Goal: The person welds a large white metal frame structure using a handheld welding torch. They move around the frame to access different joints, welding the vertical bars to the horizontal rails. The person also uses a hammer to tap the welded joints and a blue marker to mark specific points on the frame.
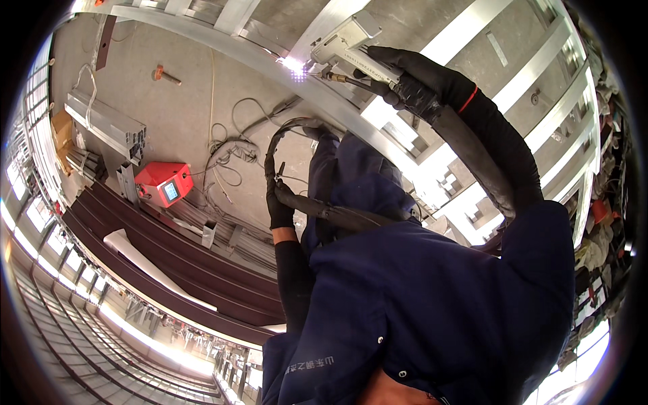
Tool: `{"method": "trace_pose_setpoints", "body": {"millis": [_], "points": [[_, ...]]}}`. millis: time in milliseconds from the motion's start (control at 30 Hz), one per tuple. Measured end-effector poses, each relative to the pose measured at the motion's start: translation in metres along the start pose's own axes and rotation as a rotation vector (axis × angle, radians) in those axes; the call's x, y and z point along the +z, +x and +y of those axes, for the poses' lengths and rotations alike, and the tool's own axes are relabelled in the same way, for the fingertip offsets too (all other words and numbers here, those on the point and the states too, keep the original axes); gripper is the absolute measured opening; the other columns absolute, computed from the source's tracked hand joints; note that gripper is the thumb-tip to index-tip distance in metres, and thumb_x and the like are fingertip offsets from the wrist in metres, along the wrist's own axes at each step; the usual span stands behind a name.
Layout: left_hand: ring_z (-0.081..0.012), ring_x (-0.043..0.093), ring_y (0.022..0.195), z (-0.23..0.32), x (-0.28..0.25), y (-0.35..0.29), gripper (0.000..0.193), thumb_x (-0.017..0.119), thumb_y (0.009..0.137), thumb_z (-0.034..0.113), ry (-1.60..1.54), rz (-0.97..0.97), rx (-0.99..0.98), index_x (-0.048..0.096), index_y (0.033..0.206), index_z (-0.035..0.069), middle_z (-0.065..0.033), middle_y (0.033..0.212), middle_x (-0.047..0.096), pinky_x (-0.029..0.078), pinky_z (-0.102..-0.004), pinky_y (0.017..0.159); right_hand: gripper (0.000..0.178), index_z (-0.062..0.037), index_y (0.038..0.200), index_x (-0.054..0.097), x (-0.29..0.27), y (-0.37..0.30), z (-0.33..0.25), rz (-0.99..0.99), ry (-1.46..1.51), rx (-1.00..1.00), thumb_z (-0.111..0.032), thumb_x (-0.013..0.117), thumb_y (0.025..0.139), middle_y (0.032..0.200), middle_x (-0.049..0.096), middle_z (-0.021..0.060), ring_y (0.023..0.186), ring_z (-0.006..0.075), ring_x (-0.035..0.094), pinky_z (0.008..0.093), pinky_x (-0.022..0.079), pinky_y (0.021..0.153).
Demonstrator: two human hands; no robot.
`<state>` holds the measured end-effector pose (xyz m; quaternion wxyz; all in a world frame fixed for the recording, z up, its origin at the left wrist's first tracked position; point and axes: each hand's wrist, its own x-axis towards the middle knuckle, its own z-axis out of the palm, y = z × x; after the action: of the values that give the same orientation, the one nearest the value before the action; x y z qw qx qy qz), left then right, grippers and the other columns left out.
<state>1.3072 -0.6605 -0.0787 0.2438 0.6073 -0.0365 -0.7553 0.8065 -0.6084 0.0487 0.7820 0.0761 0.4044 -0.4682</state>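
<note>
My right hand [435, 75], in a black glove, grips a handheld welding gun [347, 42] with a silver-grey body. Its nozzle points left, where a bright white-violet spark [295, 65] glows on the aluminium frame [337, 108]. A thick black-sleeved cable [472, 152] runs back from the gun's handle along my right forearm. Lower and to the left, my left hand [281, 206], also gloved in black, is closed around a length of the black cable [337, 214], which loops upward from there. Glove and cable blend together, so single fingers are hard to make out.
A red machine [165, 183] with a small lit screen stands at left beside stacked dark brown profiles [175, 250]. Loose cables [233, 152] tangle across the concrete floor. An orange-headed hammer [165, 74] lies farther off, above bundled metal tubes [108, 125]. Frame bars extend to the right.
</note>
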Motion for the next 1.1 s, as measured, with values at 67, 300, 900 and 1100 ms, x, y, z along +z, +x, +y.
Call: {"method": "trace_pose_setpoints", "body": {"millis": [67,300,900,1100], "points": [[-0.0115,0.049,0.05,0.001,-0.002,0.001,0.024,0.05,0.092,0.031,0.007,-0.003,-0.017,0.055,0.081,0.009,0.0003,0.06,0.05,0.041,-0.025,0.046,0.04,0.0004,0.104,0.055,-0.005,-0.001,0.0,-0.056,-0.034,0.015,-0.037,0.051,0.091,0.069,0.062,0.0067,0.049,0.0106,0.058,0.0218,0.049,0.04],[-0.0092,0.046,0.05,-0.002,-0.015,0.013,0.02,0.048,0.093,0.03,0.061,-0.06,0.03,0.052,0.095,0.01,0.0019,0.061,0.046,0.038,-0.0235,0.046,0.046,0.0004,0.113,0.053,-0.009,-0.007,0.008,0.034,-0.021,-0.008,-0.041,0.049,0.091,0.065,0.06,0.0049,0.048,0.01,0.055,0.0219,0.044,0.037],[-0.0017,0.03,0.059,-0.03,0.046,0.027,0.05,0.044,0.095,0.019,0.325,-0.239,0.049,0.028,0.143,0.02,0.0169,0.129,0.046,0.031,-0.0169,0.053,0.042,-0.0013,0.099,0.058,-0.017,-0.129,0.059,0.221,-0.17,0.034,-0.041,0.046,0.093,0.059,0.055,0.0037,0.041,0.0104,0.051,0.0214,0.041,0.037],[-0.0014,0.029,0.059,-0.032,0.056,0.016,0.05,0.042,0.095,0.019,0.448,-0.337,0.073,0.028,0.143,0.02,0.0168,0.13,0.045,0.031,-0.0163,0.054,0.042,-0.0018,0.097,0.058,-0.032,-0.126,0.068,0.253,-0.062,0.108,-0.042,0.048,0.092,0.058,0.056,0.0045,0.04,0.0114,0.051,0.0228,0.042,0.037]]}}
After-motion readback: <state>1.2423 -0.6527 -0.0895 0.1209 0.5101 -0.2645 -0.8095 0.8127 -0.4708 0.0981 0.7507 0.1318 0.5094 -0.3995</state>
